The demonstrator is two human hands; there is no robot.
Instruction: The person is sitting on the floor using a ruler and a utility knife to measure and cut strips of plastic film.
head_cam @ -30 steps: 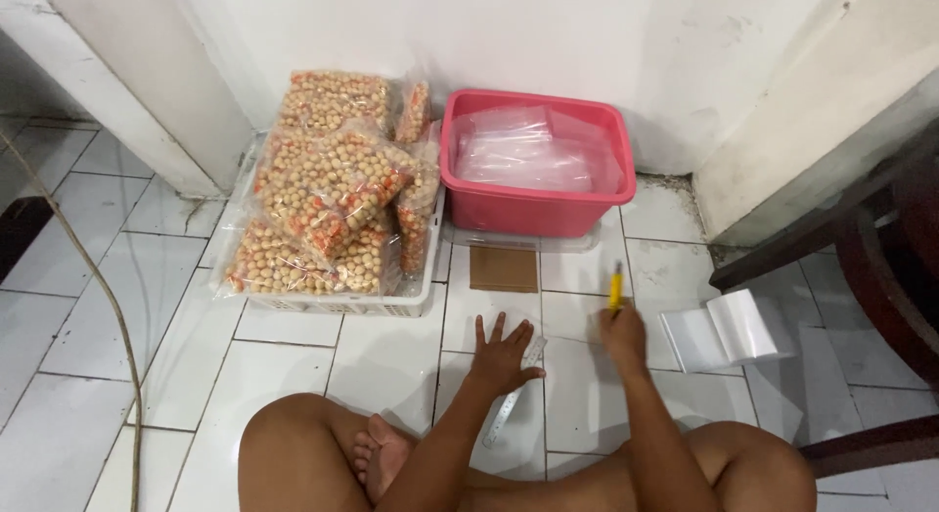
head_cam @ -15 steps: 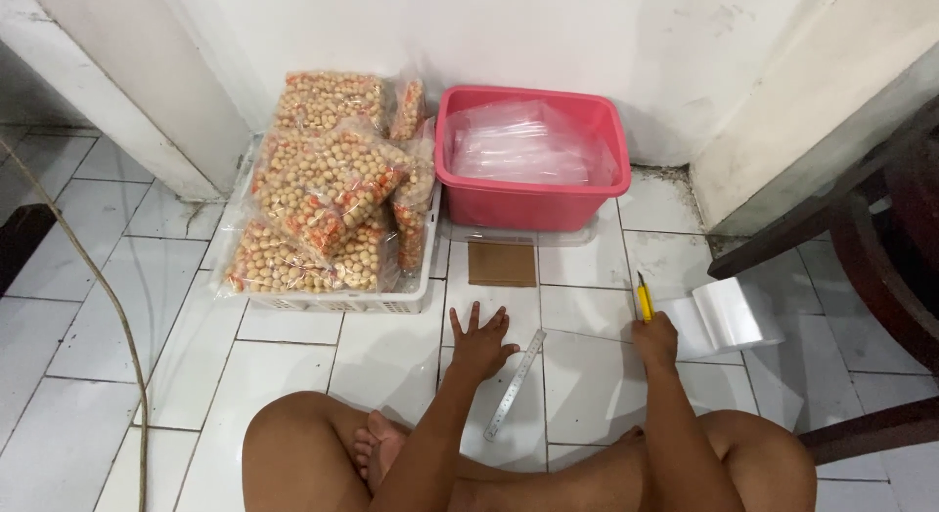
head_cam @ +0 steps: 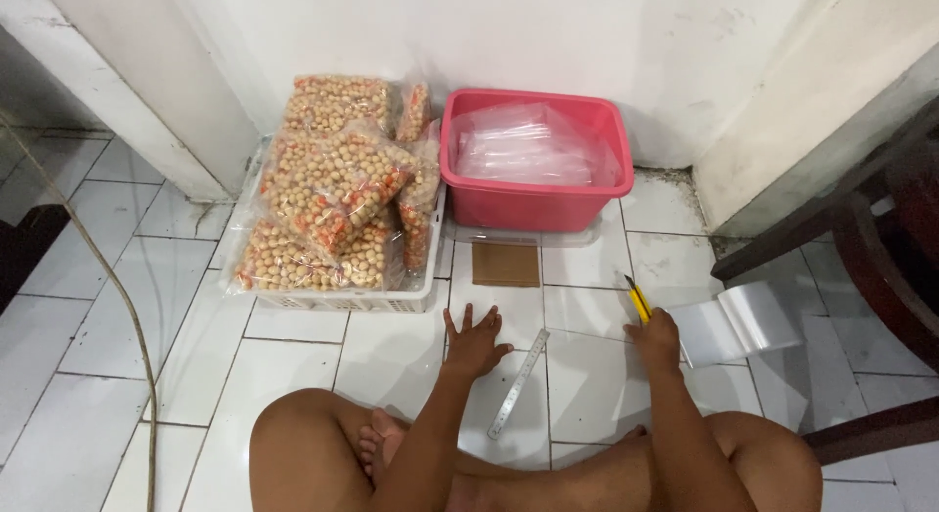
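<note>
The left hand (head_cam: 474,341) lay flat and open on the white floor tiles (head_cam: 293,365), beside a metal ruler (head_cam: 518,383). The right hand (head_cam: 655,336) was closed around a yellow utility knife (head_cam: 638,300), next to a clear plastic sheet (head_cam: 734,321).

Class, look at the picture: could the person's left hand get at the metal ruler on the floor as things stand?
Probably yes. The left hand lies flat on the tiles right beside the ruler, with only bare floor between them. The right hand holds a yellow knife further off.
</note>
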